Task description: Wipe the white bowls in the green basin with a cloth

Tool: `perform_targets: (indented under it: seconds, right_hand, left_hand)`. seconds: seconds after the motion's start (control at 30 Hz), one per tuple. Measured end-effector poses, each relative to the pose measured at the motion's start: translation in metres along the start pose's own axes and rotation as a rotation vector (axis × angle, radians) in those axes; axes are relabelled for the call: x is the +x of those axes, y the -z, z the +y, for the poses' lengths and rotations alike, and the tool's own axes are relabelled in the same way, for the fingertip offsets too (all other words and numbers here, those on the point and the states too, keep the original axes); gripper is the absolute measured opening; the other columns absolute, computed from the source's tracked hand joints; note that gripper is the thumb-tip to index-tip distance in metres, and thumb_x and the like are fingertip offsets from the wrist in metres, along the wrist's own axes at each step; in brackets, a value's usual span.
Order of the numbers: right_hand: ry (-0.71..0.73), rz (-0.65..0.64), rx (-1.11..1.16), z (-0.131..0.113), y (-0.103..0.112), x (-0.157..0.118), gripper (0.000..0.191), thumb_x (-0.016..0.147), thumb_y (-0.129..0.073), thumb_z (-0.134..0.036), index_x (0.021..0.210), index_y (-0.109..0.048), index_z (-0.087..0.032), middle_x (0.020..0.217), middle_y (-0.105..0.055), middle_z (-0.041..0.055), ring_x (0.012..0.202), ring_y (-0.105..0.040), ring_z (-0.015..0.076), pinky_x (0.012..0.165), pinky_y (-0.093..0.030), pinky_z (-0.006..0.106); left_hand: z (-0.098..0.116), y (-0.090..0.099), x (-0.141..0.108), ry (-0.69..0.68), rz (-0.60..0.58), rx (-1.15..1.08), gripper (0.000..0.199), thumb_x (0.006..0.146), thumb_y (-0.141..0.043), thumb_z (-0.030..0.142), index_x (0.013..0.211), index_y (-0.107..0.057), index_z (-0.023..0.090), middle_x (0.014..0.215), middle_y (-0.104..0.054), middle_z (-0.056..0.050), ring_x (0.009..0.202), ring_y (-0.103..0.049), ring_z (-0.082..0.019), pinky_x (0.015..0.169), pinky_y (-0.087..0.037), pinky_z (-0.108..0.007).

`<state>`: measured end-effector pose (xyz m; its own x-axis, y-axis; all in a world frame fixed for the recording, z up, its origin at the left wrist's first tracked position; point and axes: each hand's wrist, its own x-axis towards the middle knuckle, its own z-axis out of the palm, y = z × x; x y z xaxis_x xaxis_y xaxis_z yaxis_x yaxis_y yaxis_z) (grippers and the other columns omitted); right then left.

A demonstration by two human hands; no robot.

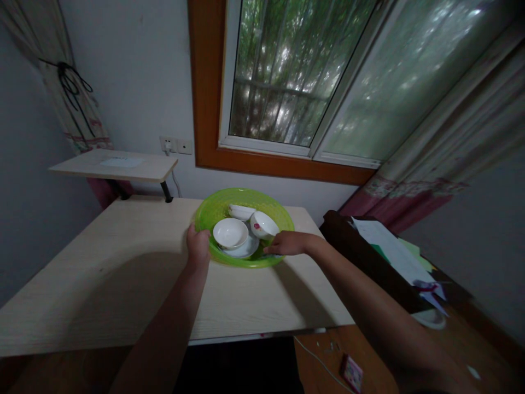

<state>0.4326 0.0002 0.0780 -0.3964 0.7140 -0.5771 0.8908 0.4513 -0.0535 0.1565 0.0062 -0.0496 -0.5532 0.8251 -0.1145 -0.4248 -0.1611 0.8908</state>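
A round green plastic basin (pixel 241 196) rests near the far edge of the table. My left hand (pixel 198 243) is closed around its left rim, thumb toward the inside. Inside it a white bowl (pixel 230 233) sits upright on a white plate (pixel 249 249). A second bowl with a red flower (pixel 262 225) leans tilted at the right, and another white bowl (pixel 241 212) lies tipped at the back. My right hand (pixel 289 243) reaches over the right rim, fingers closed low beside the flowered bowl. What its fingertips hold, if anything, is too dark and small to make out.
The pale wooden table (pixel 143 284) spreads left and toward me. A small raised shelf (pixel 118 166) with a paper sheet stands at its far left. Behind are a wall and window (pixel 287 76). At the right, papers (pixel 394 249) lie on a dark brown object (pixel 369 268).
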Motion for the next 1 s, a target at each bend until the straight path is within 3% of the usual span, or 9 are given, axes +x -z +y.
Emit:
perform_targets:
  seconds: [0.23,0.43,0.63,0.83,1.0]
  right_hand:
    - [-0.202,0.094,-0.082,0.016,-0.001,0.010,0.055,0.116,-0.049,-0.049,0.121,-0.087,-0.009,0.118,-0.083,0.0243,0.111,-0.080,0.0339,0.097,-0.058,0.039]
    - [-0.188,0.090,-0.073,0.024,0.010,0.006,0.046,0.112,-0.053,-0.038,0.117,-0.089,-0.010,0.116,-0.085,0.0233,0.109,-0.082,0.0328,0.094,-0.059,0.037]
    - [-0.371,0.268,-0.211,0.042,0.015,0.013,0.052,0.113,-0.049,-0.040,0.131,-0.084,-0.007,0.129,-0.080,0.0298,0.123,-0.079,0.0397,0.096,-0.060,0.040]
    - [-0.225,0.341,-0.362,0.055,0.011,0.042,0.041,0.109,-0.051,-0.021,0.126,-0.087,-0.011,0.136,-0.079,0.0252,0.130,-0.075,0.0365,0.122,-0.048,0.046]
    - [-0.153,0.404,-0.354,0.062,0.010,0.065,0.045,0.104,-0.050,-0.011,0.133,-0.083,-0.015,0.154,-0.070,0.0212,0.150,-0.062,0.0312,0.130,-0.040,0.046]
  left_hand:
    - [-0.002,0.001,0.003,-0.006,0.021,0.022,0.045,0.054,-0.061,0.018,0.097,-0.073,0.019,0.089,-0.075,-0.005,0.082,-0.074,-0.026,0.083,-0.062,-0.041]
    - [-0.004,0.004,0.009,0.012,0.021,0.063,0.044,0.051,-0.060,0.019,0.093,-0.071,0.019,0.082,-0.073,-0.003,0.073,-0.069,-0.023,0.074,-0.059,-0.036]
    - [0.001,0.003,0.007,0.033,-0.011,0.025,0.046,0.049,-0.058,0.018,0.092,-0.070,0.020,0.081,-0.073,-0.002,0.071,-0.068,-0.022,0.070,-0.058,-0.034]
    - [0.006,0.001,0.003,0.037,-0.044,0.011,0.047,0.050,-0.060,0.016,0.096,-0.071,0.020,0.083,-0.073,-0.003,0.081,-0.074,-0.026,0.081,-0.062,-0.039]
    - [0.006,0.002,0.001,0.030,-0.037,0.023,0.043,0.052,-0.060,0.019,0.094,-0.071,0.019,0.080,-0.073,-0.002,0.072,-0.070,-0.023,0.071,-0.059,-0.036]
